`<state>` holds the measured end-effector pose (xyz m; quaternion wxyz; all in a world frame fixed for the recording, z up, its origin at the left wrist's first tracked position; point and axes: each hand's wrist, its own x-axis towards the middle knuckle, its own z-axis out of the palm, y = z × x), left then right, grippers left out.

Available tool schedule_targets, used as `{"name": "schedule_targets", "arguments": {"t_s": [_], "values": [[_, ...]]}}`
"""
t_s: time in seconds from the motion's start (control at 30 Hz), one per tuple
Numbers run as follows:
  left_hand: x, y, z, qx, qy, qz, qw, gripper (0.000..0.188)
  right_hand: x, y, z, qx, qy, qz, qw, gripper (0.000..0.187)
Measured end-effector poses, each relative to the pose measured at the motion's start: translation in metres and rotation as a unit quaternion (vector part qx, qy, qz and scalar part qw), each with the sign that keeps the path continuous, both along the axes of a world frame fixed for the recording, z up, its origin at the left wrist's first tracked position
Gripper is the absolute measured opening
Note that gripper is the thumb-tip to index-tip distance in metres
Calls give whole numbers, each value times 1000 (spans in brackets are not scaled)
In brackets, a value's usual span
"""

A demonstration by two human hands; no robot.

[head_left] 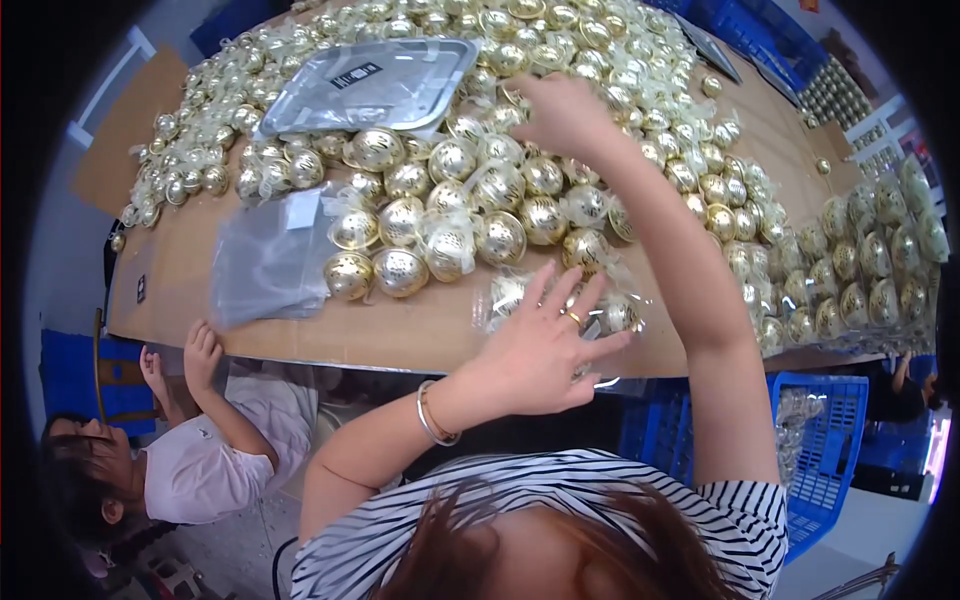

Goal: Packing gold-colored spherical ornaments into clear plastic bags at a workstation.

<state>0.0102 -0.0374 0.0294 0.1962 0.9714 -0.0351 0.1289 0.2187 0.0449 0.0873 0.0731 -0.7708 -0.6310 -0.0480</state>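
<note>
My left hand (545, 350), with a ring and bangles, is open. Its fingers are spread over a clear plastic pack (620, 312) of gold ball ornaments near the table's front edge. My right arm stretches across the pile, and my right hand (565, 112) is among the gold balls just right of a metal tray. Its thumb and forefinger are apart beside the balls, though some fingertips are hidden. Between my hands lie larger gold balls (500, 238) with cut-out patterns and pale sheer ribbons.
A rectangular metal tray (440, 100) in plastic rests on the heap. Flat clear bags (265, 265) lie on the cardboard-covered table (420, 330). Packed balls (850, 265) stand stacked at right, above a blue crate (825, 460). Another person (215, 455) sits at left.
</note>
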Motion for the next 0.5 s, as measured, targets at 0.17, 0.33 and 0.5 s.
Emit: {"name": "schedule_targets", "arguments": {"t_s": [0.17, 0.33, 0.5], "values": [[4, -3, -4, -2, -7, -22, 1000, 49, 40, 61, -46, -122, 28, -57, 991, 61], [2, -1, -6, -4, -26, 4, 1000, 51, 38, 12, -51, 211, 169, 81, 959, 50], [6, 5, -2, 27, -12, -11, 1000, 51, 33, -128, -11, 383, 227, 17, 895, 55]]}}
